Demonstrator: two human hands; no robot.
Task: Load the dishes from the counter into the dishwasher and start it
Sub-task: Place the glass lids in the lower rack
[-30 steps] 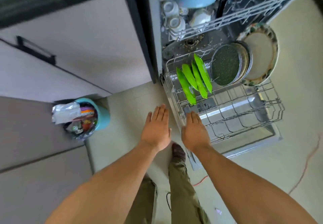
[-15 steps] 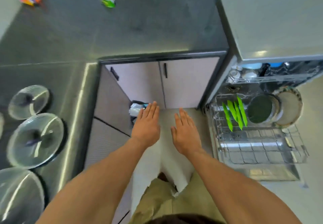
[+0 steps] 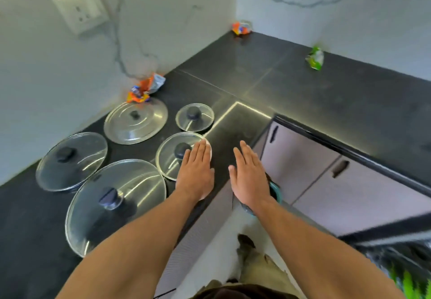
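Observation:
Several glass pot lids with dark knobs lie on the black counter (image 3: 291,84). The nearest mid-size lid (image 3: 172,156) sits under the fingertips of my left hand (image 3: 196,173), which is flat with straight fingers and holds nothing. My right hand (image 3: 249,177) hovers flat beside it over the counter's edge, empty. A large lid (image 3: 116,205) lies near left, another lid (image 3: 71,161) at far left, a steel-rimmed lid (image 3: 136,121) behind, and a small lid (image 3: 194,117) beyond my left hand. The open dishwasher (image 3: 401,266) shows only as a blurred corner at bottom right.
Crumpled snack wrappers lie on the counter: an orange one (image 3: 145,87) by the left wall, another (image 3: 241,28) in the far corner, a green one (image 3: 315,58) at right. Cabinet doors (image 3: 326,177) with dark handles stand below the counter. A teal bin (image 3: 276,191) peeks behind my right hand.
My view has swung left and up from the dishwasher rack to the counter corner. Both hands, still flat and empty, have moved over the counter, the left now above a glass lid.

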